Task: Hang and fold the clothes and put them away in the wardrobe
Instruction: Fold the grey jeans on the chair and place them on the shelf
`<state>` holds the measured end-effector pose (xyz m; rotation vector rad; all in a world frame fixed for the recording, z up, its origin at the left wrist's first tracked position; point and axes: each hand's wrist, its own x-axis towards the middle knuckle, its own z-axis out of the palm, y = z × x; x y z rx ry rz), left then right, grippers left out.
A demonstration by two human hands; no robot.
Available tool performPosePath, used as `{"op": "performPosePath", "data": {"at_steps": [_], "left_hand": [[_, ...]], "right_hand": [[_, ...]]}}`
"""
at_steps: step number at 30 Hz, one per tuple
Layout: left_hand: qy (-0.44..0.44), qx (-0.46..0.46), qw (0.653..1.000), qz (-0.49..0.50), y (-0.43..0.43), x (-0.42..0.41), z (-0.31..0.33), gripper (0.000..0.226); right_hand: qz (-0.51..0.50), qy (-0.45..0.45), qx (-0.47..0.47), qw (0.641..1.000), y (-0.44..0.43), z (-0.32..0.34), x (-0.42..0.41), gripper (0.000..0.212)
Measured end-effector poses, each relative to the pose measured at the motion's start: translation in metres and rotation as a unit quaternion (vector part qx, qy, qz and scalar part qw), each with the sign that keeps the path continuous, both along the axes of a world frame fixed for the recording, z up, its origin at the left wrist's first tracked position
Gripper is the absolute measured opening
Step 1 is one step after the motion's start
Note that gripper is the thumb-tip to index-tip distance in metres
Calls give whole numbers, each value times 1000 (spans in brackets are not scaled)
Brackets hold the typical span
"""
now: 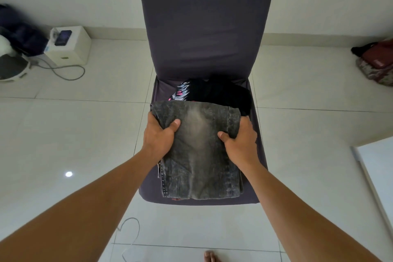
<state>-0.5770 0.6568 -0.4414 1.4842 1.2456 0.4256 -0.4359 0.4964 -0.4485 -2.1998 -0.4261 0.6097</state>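
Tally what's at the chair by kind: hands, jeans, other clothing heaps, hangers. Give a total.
Hands: 2, the left hand and the right hand, both gripping the jeans
Folded grey jeans on the chair: 1
Black clothing heap behind them: 1 (its separate pieces cannot be told apart)
Wire hanger on the floor: 1
Total: 5

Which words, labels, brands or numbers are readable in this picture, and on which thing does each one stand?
No text can be read.
White box: a green mark, too small to read.
Black garment: a pink and white print, blurred, no clear letters.
Red bag: a patch, blurred.
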Motion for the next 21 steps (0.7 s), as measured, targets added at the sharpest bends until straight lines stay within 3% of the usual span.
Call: {"op": "performPosePath", "data": {"at_steps": [8, 11, 13, 16, 21], "left_hand": [[-109, -125, 985, 45, 7, 2, 30, 28], [-119, -154, 980, 28, 15, 0, 54, 33], [-107, -169, 980, 4, 18, -1, 73, 39], [-95, -169, 980, -45, 20, -4, 106, 47], [-133, -182, 968, -107, 0, -11, 174, 55]], "right_hand": [[-45, 189, 150, 969, -1, 32, 15, 67], [-1, 252, 164, 954, -8, 53, 15, 39], [19, 297, 174, 939, -14, 67, 12, 43], [21, 282, 176, 943, -24, 92, 6, 54], [-87, 283, 248, 922, -54, 155, -17, 38]]}}
